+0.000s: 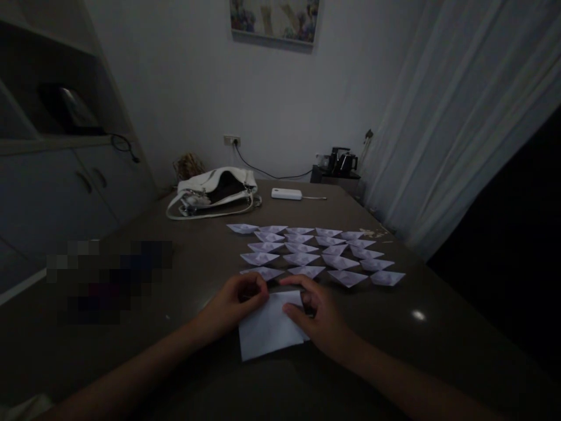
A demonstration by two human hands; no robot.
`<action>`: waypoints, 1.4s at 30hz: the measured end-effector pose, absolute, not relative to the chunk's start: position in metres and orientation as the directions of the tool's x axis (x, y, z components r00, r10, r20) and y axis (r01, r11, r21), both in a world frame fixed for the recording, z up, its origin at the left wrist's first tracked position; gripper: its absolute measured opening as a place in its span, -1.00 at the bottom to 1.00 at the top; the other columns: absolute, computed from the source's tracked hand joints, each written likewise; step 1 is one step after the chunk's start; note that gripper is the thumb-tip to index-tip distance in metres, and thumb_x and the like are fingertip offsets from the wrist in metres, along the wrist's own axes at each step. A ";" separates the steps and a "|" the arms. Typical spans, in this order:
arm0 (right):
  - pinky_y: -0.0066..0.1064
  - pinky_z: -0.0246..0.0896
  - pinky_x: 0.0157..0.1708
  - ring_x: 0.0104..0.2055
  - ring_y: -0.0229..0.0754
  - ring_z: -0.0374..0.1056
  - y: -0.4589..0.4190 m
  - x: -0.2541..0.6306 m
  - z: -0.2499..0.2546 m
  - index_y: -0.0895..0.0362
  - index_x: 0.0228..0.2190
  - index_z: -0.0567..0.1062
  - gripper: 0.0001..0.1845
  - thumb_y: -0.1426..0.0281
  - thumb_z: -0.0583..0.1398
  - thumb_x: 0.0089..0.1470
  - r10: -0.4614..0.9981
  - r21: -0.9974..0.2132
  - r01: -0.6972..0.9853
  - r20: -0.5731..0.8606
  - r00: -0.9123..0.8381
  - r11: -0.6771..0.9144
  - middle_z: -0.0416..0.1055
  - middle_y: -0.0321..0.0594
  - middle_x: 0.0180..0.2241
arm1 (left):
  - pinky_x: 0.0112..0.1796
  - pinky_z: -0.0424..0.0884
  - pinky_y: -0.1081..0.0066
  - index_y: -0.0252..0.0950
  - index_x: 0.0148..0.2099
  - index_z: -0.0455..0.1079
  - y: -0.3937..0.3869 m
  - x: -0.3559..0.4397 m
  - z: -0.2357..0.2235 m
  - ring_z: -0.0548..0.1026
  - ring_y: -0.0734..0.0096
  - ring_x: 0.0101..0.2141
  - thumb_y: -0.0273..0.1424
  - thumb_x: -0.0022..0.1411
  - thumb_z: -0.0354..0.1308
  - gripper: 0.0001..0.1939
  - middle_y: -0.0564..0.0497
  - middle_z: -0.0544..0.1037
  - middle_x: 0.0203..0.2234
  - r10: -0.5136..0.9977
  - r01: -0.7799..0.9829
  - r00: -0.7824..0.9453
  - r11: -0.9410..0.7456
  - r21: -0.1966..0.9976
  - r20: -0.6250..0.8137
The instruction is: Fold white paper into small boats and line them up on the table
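Observation:
A folded sheet of white paper (269, 330) is held up over the near side of the table. My left hand (234, 301) pinches its upper left corner between thumb and fingertips. On the other side, my right hand (322, 318) grips the right edge, thumb on the face towards me and the curled fingers partly hidden behind. Its index finger stretches out above the top edge. Just beyond both hands stand several folded paper boats (300, 259) in rows; the nearest row lies close to my fingertips.
On the brown table (193, 245), a white handbag (214, 184) lies at the far left and a white power bank (286, 194) with a short cable at the back. A black kettle (344, 162) stands beyond the far right corner. A curtain (421, 117) hangs at right; a pixelated patch covers the left.

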State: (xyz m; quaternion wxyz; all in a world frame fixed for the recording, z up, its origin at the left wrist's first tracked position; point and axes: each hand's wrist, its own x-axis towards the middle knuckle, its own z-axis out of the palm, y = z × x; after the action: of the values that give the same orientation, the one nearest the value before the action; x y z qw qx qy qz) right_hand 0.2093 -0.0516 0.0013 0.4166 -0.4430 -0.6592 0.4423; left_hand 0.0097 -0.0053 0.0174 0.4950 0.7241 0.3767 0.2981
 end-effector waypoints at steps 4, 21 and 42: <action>-0.49 0.11 -0.55 -0.52 -0.29 0.24 -0.053 0.209 0.001 0.06 -0.01 0.38 -0.61 0.39 0.21 0.10 0.948 -0.944 0.238 0.159 -0.277 0.228 0.39 -0.31 -0.46 | -0.44 0.21 0.48 -0.30 -0.41 0.29 -0.006 0.011 0.016 0.30 0.44 -0.48 -0.21 0.12 0.11 -0.76 0.12 0.31 -0.55 0.839 0.247 0.541 -0.229 0.942 0.062; -0.48 0.18 -0.52 -0.47 -0.26 0.30 -0.051 0.211 0.002 0.05 -0.02 0.39 -0.63 0.43 0.20 0.09 0.953 -0.936 0.249 0.192 -0.234 0.249 0.42 -0.27 -0.40 | -0.46 0.17 0.49 -0.30 -0.36 0.29 -0.006 0.009 0.014 0.29 0.44 -0.46 -0.22 0.20 0.09 -0.77 0.11 0.32 -0.51 0.838 0.252 0.543 -0.226 0.941 0.055; -0.45 0.22 -0.50 -0.48 -0.25 0.31 -0.051 0.212 0.001 0.07 -0.03 0.40 -0.63 0.40 0.22 0.10 0.957 -0.926 0.276 0.205 -0.206 0.258 0.43 -0.27 -0.41 | -0.50 0.17 0.51 -0.28 -0.37 0.26 -0.008 0.009 0.017 0.27 0.43 -0.46 -0.19 0.19 0.10 -0.74 0.10 0.30 -0.50 0.850 0.232 0.521 -0.223 0.947 0.073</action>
State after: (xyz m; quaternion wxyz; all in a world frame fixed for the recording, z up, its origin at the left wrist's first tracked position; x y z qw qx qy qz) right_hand 0.2116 -0.0508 0.0009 0.4286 -0.4619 -0.6672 0.3973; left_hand 0.0088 -0.0081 0.0166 0.4961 0.7174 0.3772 0.3114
